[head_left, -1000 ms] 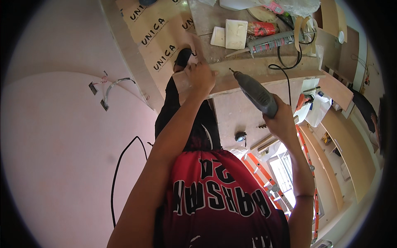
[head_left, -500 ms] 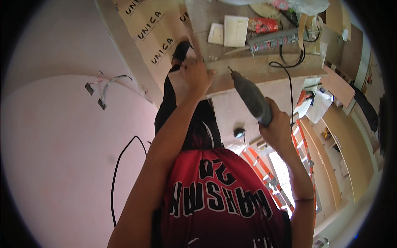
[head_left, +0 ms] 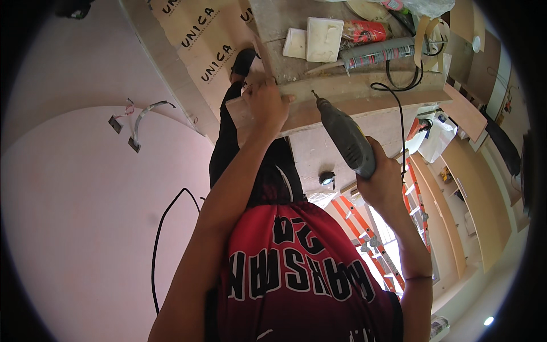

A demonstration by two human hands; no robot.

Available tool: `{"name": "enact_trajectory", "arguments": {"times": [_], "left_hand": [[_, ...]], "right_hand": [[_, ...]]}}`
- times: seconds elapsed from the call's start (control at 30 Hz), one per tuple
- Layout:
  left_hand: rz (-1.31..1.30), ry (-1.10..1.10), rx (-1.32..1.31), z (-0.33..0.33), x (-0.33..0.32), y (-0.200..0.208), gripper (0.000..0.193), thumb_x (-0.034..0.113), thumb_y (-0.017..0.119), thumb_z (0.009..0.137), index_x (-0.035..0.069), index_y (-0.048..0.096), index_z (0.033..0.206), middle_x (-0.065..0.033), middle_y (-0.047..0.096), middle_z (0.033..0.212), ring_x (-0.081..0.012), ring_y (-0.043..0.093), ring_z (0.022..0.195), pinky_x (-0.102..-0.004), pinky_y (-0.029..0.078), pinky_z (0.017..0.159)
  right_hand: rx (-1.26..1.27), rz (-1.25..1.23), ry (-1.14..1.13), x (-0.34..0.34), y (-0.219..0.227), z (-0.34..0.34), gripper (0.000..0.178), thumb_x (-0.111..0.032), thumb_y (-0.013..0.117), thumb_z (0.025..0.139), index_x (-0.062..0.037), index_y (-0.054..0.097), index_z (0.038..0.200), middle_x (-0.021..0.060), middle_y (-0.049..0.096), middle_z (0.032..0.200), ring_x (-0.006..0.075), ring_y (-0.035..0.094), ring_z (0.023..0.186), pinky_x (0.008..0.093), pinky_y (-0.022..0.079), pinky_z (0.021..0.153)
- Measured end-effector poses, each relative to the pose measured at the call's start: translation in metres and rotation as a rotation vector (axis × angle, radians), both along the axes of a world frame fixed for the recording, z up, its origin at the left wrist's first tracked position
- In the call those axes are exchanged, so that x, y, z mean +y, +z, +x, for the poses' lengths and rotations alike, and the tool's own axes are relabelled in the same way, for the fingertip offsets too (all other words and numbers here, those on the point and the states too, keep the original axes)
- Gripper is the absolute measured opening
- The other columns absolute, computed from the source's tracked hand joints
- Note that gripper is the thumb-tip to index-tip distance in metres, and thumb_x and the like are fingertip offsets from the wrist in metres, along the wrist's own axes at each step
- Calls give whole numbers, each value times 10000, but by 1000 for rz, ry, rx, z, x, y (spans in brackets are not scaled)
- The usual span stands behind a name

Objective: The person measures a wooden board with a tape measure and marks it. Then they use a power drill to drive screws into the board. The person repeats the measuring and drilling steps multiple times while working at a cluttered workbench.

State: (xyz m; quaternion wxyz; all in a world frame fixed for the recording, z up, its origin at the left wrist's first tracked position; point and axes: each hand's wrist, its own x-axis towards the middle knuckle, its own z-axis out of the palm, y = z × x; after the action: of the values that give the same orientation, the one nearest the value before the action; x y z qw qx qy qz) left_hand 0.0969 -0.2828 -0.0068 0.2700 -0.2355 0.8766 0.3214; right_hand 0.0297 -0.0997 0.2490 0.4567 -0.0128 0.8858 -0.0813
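My left hand [head_left: 268, 107] is closed over a long pale wooden board [head_left: 359, 105], gripping it near its left end with the fingers curled over the far edge. In my right hand [head_left: 380, 175] is a dark grey power drill [head_left: 346, 139], held by its rear end. Its thin bit [head_left: 315, 94] points away from me and to the left, over or against the board; contact cannot be made out. A black cord [head_left: 403, 137] hangs down near the drill.
On the work surface beyond the board lie a sealant gun [head_left: 379, 54], white square plates [head_left: 325, 40] and a red packet [head_left: 364, 31]. An orange ladder [head_left: 370, 242] stands below right. Wires [head_left: 134, 128] stick out of the left wall. Printed brown sheeting [head_left: 199, 43] covers the floor.
The view has shifted slightly. The drill and both hands keep nearly the same places, with the drill tilted a little differently and the board's left end showing more.
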Motion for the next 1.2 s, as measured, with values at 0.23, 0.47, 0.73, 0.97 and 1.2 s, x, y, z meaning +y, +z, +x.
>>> {"name": "enact_trajectory", "arguments": {"times": [0.23,0.47,0.73,0.97,1.2], "left_hand": [[16,-3,4,-2,-2,5,572,347,916,759,-13,697,1146,-160,765,971,-335,664,1098,-525,373,1039],[9,9,34,-2,-2,4,584,337,925,745,0,692,1161,-147,760,987,-316,672,1073,-516,376,1007],[17,-9,-5,-4,-1,4,611,328,914,762,-14,683,1212,-144,763,1005,-302,669,1055,-504,349,1037],[5,-20,27,1,0,-1,599,326,909,764,-5,688,1213,-141,759,1003,-303,674,1043,-490,372,997],[18,-5,26,2,-6,3,562,316,900,764,14,692,1190,-156,758,1003,-325,687,1025,-510,399,975]], "right_hand": [[-22,49,-4,-3,-1,-1,706,10,727,736,-57,561,1418,271,747,921,454,749,883,511,607,816],[-52,64,-26,-4,-2,3,740,13,723,711,-49,544,1426,271,746,909,450,753,852,515,614,784],[-29,22,28,0,-5,-7,742,19,729,698,-35,540,1414,266,742,894,449,753,835,509,619,776],[-42,11,97,1,-11,-5,708,-44,739,737,-29,494,1401,239,718,839,438,741,784,530,586,731],[-4,9,221,-11,-15,-19,651,-62,731,728,-50,549,1352,218,731,848,418,741,792,530,579,690]]}}
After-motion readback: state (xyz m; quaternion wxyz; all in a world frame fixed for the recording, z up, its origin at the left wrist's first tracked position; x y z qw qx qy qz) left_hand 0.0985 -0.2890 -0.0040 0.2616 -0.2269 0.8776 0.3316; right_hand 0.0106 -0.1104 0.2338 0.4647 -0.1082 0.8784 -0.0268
